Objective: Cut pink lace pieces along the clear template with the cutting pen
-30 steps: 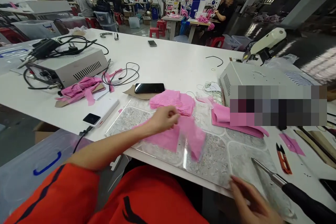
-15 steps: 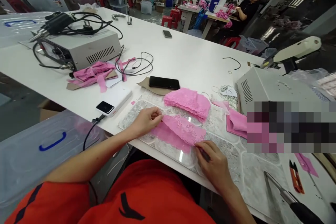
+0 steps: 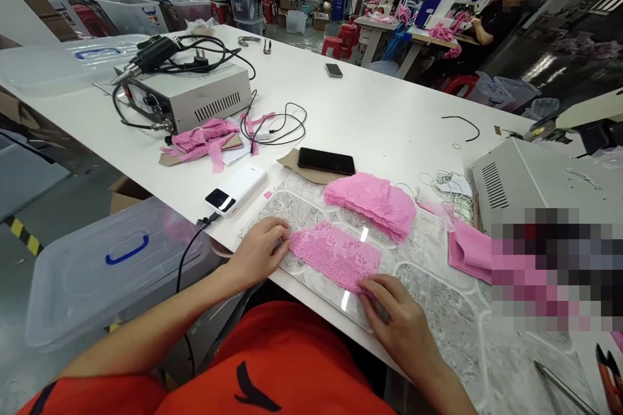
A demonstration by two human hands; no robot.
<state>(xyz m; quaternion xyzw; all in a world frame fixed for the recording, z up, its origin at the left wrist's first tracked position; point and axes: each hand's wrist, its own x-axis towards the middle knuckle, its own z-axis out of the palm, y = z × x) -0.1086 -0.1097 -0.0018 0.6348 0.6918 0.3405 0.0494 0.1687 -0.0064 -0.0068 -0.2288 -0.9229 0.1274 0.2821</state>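
Observation:
A piece of pink lace fabric point(image 3: 338, 256) lies flat on the grey marble-patterned mat point(image 3: 438, 311) near the table's front edge. My left hand point(image 3: 263, 248) pinches its left end between thumb and fingers. At the near right corner, my right hand point(image 3: 396, 308) grips the lace with thumb and forefinger. A stack of pink lace pieces point(image 3: 372, 201) sits just beyond the held piece. Behind that stack a black phone point(image 3: 326, 161) rests on brown card.
A grey machine with a cabled handpiece point(image 3: 204, 100) stands at the left, beside a white power bank point(image 3: 243, 188). Another grey box point(image 3: 516, 181) and folded pink fabric point(image 3: 470, 249) are at the right. A metal tool point(image 3: 564, 386) lies near right. A person sits at a sewing machine point(image 3: 450, 3) beyond.
Both hands have lowered the lace; its folded-up upper layer now lies flat over the layer beneath. The view has swung left, shifting the table's contents rightward.

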